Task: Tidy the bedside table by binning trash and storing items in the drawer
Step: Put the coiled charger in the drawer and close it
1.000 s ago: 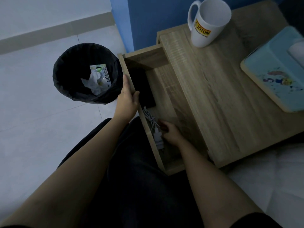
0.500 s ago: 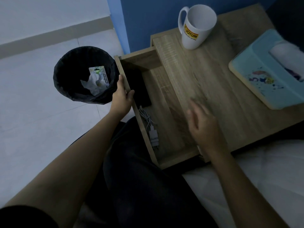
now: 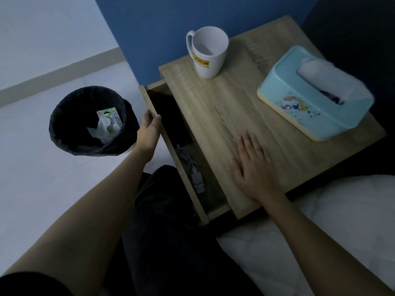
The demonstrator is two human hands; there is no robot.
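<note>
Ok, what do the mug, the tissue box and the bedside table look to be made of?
Mug: probably glazed ceramic, white and smooth, with a printed yellow label.
Tissue box: moulded plastic, light blue, rounded corners, soft sheen.
Bedside table: light wood grain, matte; solid wood or laminate cannot be told.

Legend: I could not identify the dark flat item (image 3: 171,122) at the drawer's (image 3: 147,97) far end. The tabletop (image 3: 213,116) hid the drawer's right side. The print on the packet (image 3: 111,119) in the bin (image 3: 70,112) was illegible.

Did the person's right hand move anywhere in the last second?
Yes. The right hand has come up out of the drawer, away from the charger lying there, and now rests flat on the tabletop, right of the drawer.
</note>
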